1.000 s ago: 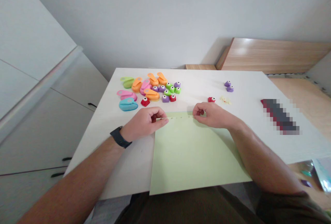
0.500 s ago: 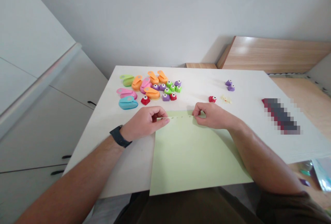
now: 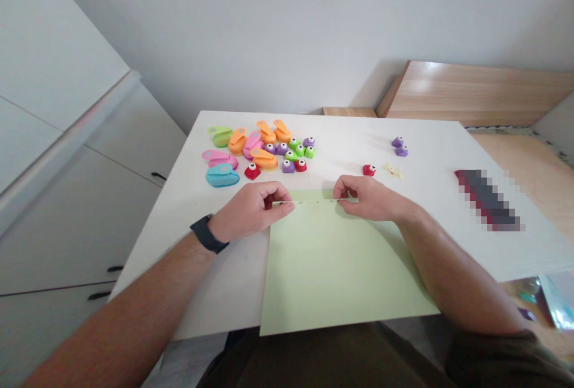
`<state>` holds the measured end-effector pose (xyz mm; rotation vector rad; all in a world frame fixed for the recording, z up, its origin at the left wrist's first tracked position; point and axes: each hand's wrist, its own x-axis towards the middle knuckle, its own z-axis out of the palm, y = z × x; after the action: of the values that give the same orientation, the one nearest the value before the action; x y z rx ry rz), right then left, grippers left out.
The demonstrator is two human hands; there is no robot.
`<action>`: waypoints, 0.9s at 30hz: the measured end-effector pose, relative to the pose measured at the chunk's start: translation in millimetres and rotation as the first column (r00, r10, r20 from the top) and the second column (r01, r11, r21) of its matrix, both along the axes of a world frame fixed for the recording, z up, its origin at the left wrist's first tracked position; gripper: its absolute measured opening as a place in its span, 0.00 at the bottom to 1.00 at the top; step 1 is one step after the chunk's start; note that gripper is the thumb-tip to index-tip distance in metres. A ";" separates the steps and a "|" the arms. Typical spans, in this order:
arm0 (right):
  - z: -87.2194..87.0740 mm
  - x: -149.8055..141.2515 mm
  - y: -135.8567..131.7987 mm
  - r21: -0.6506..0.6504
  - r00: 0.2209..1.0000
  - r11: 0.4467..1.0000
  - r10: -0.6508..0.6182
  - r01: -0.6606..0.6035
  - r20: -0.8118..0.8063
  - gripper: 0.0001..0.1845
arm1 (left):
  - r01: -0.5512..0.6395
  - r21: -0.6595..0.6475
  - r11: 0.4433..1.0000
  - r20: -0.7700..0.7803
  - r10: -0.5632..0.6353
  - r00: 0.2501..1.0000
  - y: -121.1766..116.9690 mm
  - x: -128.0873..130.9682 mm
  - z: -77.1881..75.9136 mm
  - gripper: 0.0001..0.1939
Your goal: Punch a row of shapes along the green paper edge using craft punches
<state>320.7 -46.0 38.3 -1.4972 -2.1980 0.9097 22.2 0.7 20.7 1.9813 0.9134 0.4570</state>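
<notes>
A light green sheet of paper [image 3: 341,274] lies across the front of the table, its near edge hanging slightly over. A row of small punched holes runs along its far edge, and a narrow band of green shows just beyond. My left hand [image 3: 255,211] pinches the left part of this far edge between thumb and fingers. On the right, my right hand [image 3: 365,198] pinches the same edge the same way. Past the right hand sit a red craft punch [image 3: 369,170] and a little pile of pale yellow paper bits [image 3: 393,170].
Several large lever punches [image 3: 223,176] in blue, pink, orange and green stand at the back left. Small punches [image 3: 300,150] cluster beside them. Two purple punches [image 3: 400,146] are at the back right. A blurred dark red-and-black object [image 3: 488,201] lies on the white table [image 3: 215,310].
Both hands keep their pinch on the paper's far edge, almost unmoved. The whole view has shifted very slightly.
</notes>
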 end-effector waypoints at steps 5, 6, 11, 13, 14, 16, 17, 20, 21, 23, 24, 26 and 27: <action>0.5 1.4 -0.1 -0.037 1.000 0.999 -0.001 0.000 -0.017 0.10 | -0.005 -0.005 1.000 0.002 0.005 1.000 -0.1 0.4 -0.3 0.14; 0.9 1.8 -0.1 -0.042 1.000 0.999 -0.001 0.001 -0.022 0.10 | -0.005 -0.005 1.000 0.004 0.005 1.000 -0.2 0.5 -0.1 0.14; 2.6 3.6 0.2 -0.078 0.998 0.997 -0.008 0.003 -0.064 0.11 | -0.006 -0.013 1.000 0.017 0.006 1.000 -0.4 0.7 1.5 0.14; 3.1 4.2 0.4 -0.095 0.997 0.996 -0.006 -0.001 -0.075 0.11 | -0.005 -0.015 1.000 0.023 0.006 1.000 -0.4 0.5 1.7 0.14; 3.4 4.5 0.4 -0.102 0.997 0.995 -0.002 -0.006 -0.078 0.12 | -0.004 -0.013 1.000 0.025 0.004 1.000 -0.4 0.4 1.6 0.14; 4.5 4.8 0.2 -0.113 0.996 0.994 0.003 -0.014 -0.092 0.12 | -0.002 -0.006 1.000 0.027 0.002 1.000 -0.4 0.2 1.4 0.14; 5.2 4.8 0.0 -0.116 0.995 0.993 0.004 -0.016 -0.105 0.11 | -0.002 -0.001 1.000 0.027 0.002 1.000 -0.4 0.1 1.3 0.14; 7.2 4.3 -0.6 -0.131 0.990 0.991 -0.001 -0.018 -0.144 0.10 | 0.000 0.007 1.000 0.022 0.000 1.000 -0.5 0.2 1.5 0.15; 7.7 4.0 -0.6 -0.137 0.988 0.990 -0.006 -0.015 -0.152 0.10 | 0.000 0.010 1.000 0.022 0.000 1.000 -0.5 0.3 1.7 0.15; 7.8 3.6 -0.4 -0.150 0.987 0.989 -0.013 -0.011 -0.157 0.10 | 0.001 0.019 1.000 0.024 -0.001 1.000 -0.5 0.4 1.9 0.15; 7.6 3.5 -0.2 -0.154 0.988 0.988 -0.015 -0.009 -0.157 0.10 | 0.002 0.023 1.000 0.026 -0.002 1.000 -0.5 0.3 1.9 0.15; 6.7 3.5 0.3 -0.158 0.987 0.987 -0.018 -0.008 -0.159 0.10 | 0.003 0.025 1.000 0.025 -0.004 1.000 -0.5 0.2 1.6 0.15; 6.2 3.7 0.5 -0.157 0.986 0.988 -0.018 -0.008 -0.163 0.10 | 0.005 0.024 1.000 0.025 -0.006 1.000 -0.5 0.1 1.4 0.15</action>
<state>324.4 -45.5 44.5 -1.4376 -2.0455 1.1849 22.3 0.2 22.1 1.9951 0.8905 0.4900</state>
